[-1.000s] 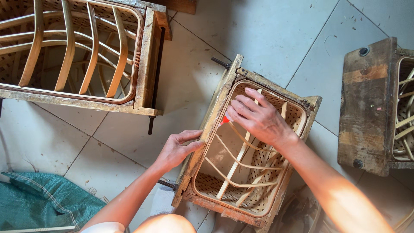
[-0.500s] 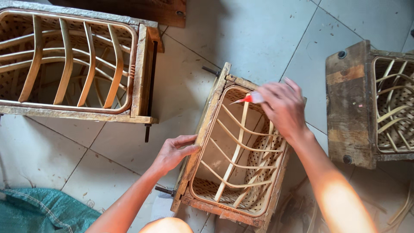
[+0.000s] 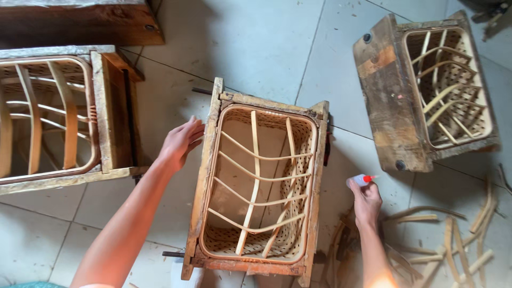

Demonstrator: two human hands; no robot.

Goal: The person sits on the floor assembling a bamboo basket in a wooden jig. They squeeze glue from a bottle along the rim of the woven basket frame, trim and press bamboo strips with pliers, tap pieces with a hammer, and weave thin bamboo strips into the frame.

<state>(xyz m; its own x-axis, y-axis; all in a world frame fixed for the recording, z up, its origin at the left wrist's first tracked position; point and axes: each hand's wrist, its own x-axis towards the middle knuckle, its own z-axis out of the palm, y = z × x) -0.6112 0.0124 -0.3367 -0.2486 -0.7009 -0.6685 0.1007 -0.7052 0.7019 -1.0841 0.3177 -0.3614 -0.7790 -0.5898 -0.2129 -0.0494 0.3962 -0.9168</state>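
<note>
Three wooden frames on the tiled floor (image 3: 256,48), each with a woven rattan basket inside: middle frame (image 3: 205,176) between the hands, second frame (image 3: 114,114) at the left, third frame (image 3: 384,106) at the upper right, well apart.

Changed within the last second: right hand (image 3: 366,204) no longer above the middle basket (image 3: 256,186), now drawn back to the floor side, just right of the frame. Closed there around one small glue bottle (image 3: 361,180), red tip pointing right, away from the rim. Left hand (image 3: 181,143) moved higher along the left edge of the middle frame; fingers (image 3: 193,130) together and nearly straight, resting against the wood, gripping nothing.

Judged from this: dabbing at the rim interrupted or finished for that spot, basket kept in place by one hand only.

Counted: two hands, one bottle, three frames, three baskets. Inside the middle basket, four curved cross strips and two long strips, as far as visible. One dark plank (image 3: 80,24) at the top left. One heap of loose rattan strips (image 3: 453,240) at the lower right, too tangled for counting.
</note>
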